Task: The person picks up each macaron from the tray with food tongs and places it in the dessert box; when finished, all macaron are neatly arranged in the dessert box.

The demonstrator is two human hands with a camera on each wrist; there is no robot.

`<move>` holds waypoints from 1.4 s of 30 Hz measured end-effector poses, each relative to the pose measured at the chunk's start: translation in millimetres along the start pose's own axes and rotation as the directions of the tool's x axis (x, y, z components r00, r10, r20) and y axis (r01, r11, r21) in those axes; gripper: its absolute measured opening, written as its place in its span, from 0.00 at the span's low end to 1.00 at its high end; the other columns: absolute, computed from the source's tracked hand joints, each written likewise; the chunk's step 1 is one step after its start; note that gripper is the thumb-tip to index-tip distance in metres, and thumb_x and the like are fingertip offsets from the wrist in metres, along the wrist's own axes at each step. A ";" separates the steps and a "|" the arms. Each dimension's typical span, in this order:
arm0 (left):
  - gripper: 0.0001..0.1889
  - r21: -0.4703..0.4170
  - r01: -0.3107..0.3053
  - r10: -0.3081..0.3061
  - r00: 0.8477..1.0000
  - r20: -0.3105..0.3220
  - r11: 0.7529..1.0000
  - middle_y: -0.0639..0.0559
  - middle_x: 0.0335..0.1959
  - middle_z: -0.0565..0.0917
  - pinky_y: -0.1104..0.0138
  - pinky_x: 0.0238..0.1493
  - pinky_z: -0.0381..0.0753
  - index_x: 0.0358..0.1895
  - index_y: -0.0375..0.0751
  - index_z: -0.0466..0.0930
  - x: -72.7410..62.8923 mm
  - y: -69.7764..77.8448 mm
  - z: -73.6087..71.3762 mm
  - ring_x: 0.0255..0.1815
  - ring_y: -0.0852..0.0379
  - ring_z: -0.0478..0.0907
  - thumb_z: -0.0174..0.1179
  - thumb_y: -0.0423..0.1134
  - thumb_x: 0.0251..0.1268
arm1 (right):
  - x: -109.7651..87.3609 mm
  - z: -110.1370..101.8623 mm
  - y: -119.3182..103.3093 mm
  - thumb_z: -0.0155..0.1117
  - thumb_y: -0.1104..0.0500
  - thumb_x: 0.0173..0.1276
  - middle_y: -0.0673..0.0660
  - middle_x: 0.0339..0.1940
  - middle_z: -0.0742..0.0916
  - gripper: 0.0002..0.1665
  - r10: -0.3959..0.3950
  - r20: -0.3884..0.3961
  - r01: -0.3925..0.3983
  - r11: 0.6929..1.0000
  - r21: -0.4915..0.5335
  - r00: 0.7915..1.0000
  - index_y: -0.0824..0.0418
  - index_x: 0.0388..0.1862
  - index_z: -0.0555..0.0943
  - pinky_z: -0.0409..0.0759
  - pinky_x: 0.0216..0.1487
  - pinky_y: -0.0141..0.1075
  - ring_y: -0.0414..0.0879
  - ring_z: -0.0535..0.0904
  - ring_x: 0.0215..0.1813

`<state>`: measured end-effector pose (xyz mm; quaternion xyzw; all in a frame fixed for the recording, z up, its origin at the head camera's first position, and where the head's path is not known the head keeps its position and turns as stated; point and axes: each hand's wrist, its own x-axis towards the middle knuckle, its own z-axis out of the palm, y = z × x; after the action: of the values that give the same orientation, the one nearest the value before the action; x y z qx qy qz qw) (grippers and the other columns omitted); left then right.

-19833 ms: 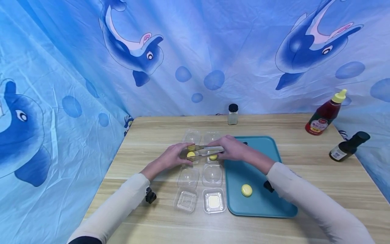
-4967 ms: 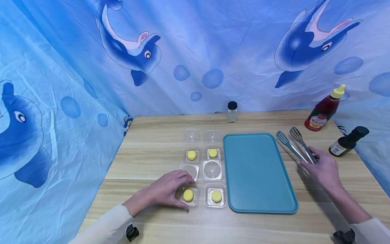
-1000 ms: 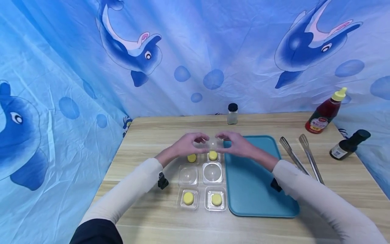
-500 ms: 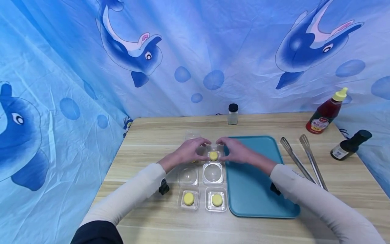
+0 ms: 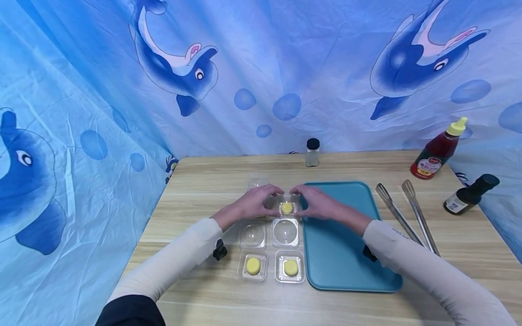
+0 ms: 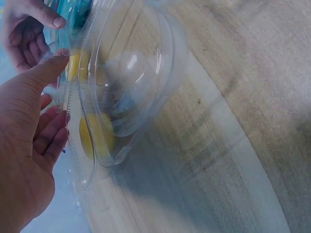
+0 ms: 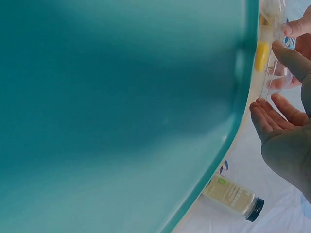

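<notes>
My left hand [image 5: 258, 201] and right hand [image 5: 316, 201] are at opposite sides of the back right clear plastic box. Both grip its lid [image 5: 289, 198] between thumb and fingers, close over the yellow macaron [image 5: 287, 208] inside. The right wrist view shows the right hand's fingertips [image 7: 260, 104] at the plastic edge. Beside it, the back left box has its domed lid [image 6: 141, 73] raised in the left wrist view, with a macaron [image 6: 99, 136] in its base. In the head view my left hand hides that macaron.
Two front boxes hold macarons [image 5: 253, 266], their lids [image 5: 253, 235] folded back. A teal tray [image 5: 346, 253] lies to the right, steel tongs [image 5: 408, 217] beyond it. A shaker jar [image 5: 312, 153], red sauce bottle [image 5: 436, 154] and dark bottle [image 5: 469, 195] stand farther out.
Both hands have brought the back right lid forward and down over its macaron. Earlier, the tongs were in the right hand and were then laid down; the tray's macaron was moved to a front box.
</notes>
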<state>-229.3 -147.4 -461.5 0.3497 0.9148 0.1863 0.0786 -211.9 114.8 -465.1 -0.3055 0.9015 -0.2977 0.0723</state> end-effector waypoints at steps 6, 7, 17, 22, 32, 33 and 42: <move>0.39 0.001 0.015 -0.015 1.000 -0.004 1.000 0.50 0.67 0.81 0.51 0.73 0.75 0.74 0.47 0.74 0.9 -0.4 0.5 0.66 0.51 0.78 0.78 0.54 0.62 | 2.1 1.9 -0.4 0.84 0.56 0.61 0.67 0.67 0.83 0.43 0.014 -0.001 -0.014 1.000 -0.001 1.000 0.69 0.71 0.75 0.79 0.70 0.56 0.62 0.79 0.68; 0.39 0.004 0.018 -0.018 1.000 -0.006 1.000 0.50 0.67 0.81 0.51 0.73 0.75 0.74 0.47 0.73 1.4 -0.6 0.5 0.67 0.51 0.78 0.77 0.54 0.62 | 2.9 1.9 0.0 0.84 0.56 0.61 0.67 0.67 0.83 0.43 0.016 -0.003 -0.016 1.000 0.004 1.000 0.69 0.71 0.75 0.79 0.70 0.56 0.62 0.79 0.68; 0.38 0.036 0.013 -0.012 0.999 -0.034 0.999 0.50 0.68 0.81 0.53 0.72 0.76 0.74 0.47 0.74 3.2 -0.4 -2.0 0.67 0.51 0.79 0.77 0.55 0.63 | 6.1 -1.1 3.5 0.83 0.59 0.62 0.68 0.68 0.82 0.42 -0.016 -0.013 0.016 1.000 0.016 1.000 0.70 0.72 0.74 0.79 0.70 0.56 0.63 0.78 0.69; 0.40 0.033 0.025 -0.024 0.999 -0.022 0.999 0.50 0.69 0.80 0.53 0.72 0.75 0.74 0.47 0.74 2.4 2.5 -0.7 0.67 0.51 0.78 0.76 0.58 0.62 | 5.0 -0.8 3.7 0.83 0.60 0.62 0.67 0.68 0.82 0.43 -0.009 0.008 0.009 1.000 0.005 1.000 0.70 0.72 0.74 0.80 0.69 0.55 0.63 0.79 0.68; 0.40 0.071 0.039 -0.037 0.999 -0.033 0.997 0.52 0.67 0.81 0.52 0.71 0.76 0.72 0.48 0.76 3.2 2.6 4.7 0.65 0.52 0.79 0.77 0.62 0.59 | 4.6 1.2 3.0 0.83 0.61 0.61 0.67 0.68 0.83 0.42 -0.014 0.013 0.014 1.000 -0.015 1.000 0.70 0.71 0.75 0.79 0.70 0.56 0.62 0.79 0.68; 0.40 0.074 0.039 -0.036 0.999 -0.034 0.996 0.52 0.67 0.81 0.52 0.71 0.76 0.71 0.48 0.76 3.6 2.6 5.0 0.65 0.52 0.79 0.77 0.62 0.59 | 4.8 1.4 3.3 0.83 0.61 0.61 0.67 0.67 0.83 0.42 -0.014 0.013 0.014 1.000 -0.016 1.000 0.70 0.71 0.76 0.79 0.70 0.55 0.62 0.79 0.68; 0.41 0.082 0.059 -0.057 0.998 -0.024 0.995 0.49 0.68 0.82 0.49 0.75 0.72 0.72 0.46 0.77 6.3 3.6 6.6 0.68 0.49 0.78 0.78 0.60 0.58 | 5.8 3.1 6.2 0.83 0.60 0.61 0.67 0.67 0.83 0.41 -0.009 0.024 0.010 1.000 -0.024 1.000 0.70 0.71 0.76 0.78 0.71 0.56 0.62 0.79 0.69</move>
<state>-229.9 -138.8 -466.2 0.3239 0.9323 0.1499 0.0594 -218.8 113.8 -470.9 -0.3141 0.9027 -0.2835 0.0779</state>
